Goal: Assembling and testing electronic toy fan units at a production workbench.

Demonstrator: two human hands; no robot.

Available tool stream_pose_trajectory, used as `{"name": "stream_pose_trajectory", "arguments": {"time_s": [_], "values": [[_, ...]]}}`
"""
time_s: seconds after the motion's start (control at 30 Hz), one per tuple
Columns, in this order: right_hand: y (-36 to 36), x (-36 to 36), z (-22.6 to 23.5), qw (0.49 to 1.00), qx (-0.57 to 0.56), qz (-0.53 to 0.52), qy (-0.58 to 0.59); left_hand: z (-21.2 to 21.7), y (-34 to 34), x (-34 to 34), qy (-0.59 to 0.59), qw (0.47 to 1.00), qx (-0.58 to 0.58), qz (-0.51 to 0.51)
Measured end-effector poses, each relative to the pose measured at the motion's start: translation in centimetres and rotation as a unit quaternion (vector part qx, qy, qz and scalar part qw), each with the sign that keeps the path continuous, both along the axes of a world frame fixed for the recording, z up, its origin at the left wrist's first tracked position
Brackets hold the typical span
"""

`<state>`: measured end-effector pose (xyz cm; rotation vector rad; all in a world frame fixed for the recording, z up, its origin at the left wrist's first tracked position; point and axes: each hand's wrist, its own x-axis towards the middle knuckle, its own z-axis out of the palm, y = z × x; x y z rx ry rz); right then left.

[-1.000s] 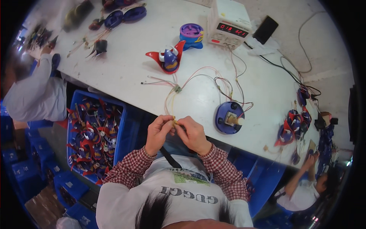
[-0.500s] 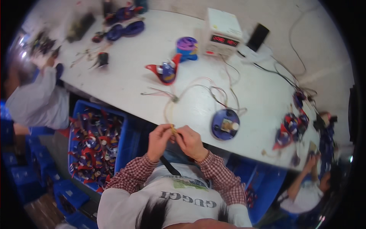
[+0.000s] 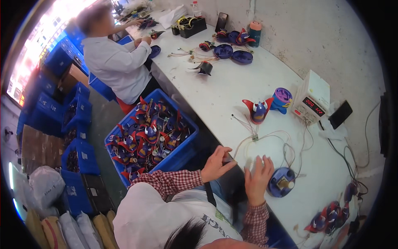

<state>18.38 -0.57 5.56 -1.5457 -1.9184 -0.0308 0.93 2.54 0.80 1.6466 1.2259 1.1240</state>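
Note:
My left hand (image 3: 217, 164) is at the table's front edge with its fingers stretched out and nothing seen in them. On its right, my right hand (image 3: 258, 177) is raised over the table edge, fingers apart. A small circuit board with thin wires (image 3: 255, 137) lies beyond both hands, and one pale wire curves down close to my left fingertips. Beside my right hand rests a round purple-blue housing (image 3: 281, 182) with a light square part on it and wires leading off. Farther back stands a purple toy head with red horns (image 3: 258, 111).
A blue crate (image 3: 182, 146) full of similar toy heads stands left of the table. A white power supply (image 3: 311, 96), a blue cup-shaped holder (image 3: 282, 101) and a phone (image 3: 340, 114) sit toward the wall. A co-worker (image 3: 116, 62) works farther left; more toy heads (image 3: 331, 216) lie at right.
My hands have come apart and opened, letting go of the yellowish wire they pinched together. The view has swung left, showing more of the crate and the co-worker.

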Motion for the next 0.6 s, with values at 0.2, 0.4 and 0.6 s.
{"name": "stream_pose_trajectory", "arguments": {"time_s": [0.2,0.4,0.6], "values": [[-9.6,4.9,0.5,0.99,0.099,-0.071,0.065,2.7,1.2,4.7,0.026,0.956,0.241,-0.165],[-7.0,8.8,1.1,0.934,-0.053,-0.232,0.268,3.1,3.5,11.5,0.104,0.898,0.262,-0.337],[-5.0,9.6,1.6,0.965,-0.052,-0.126,0.224,1.8,3.8,15.6,0.079,0.902,0.203,-0.374]]}}
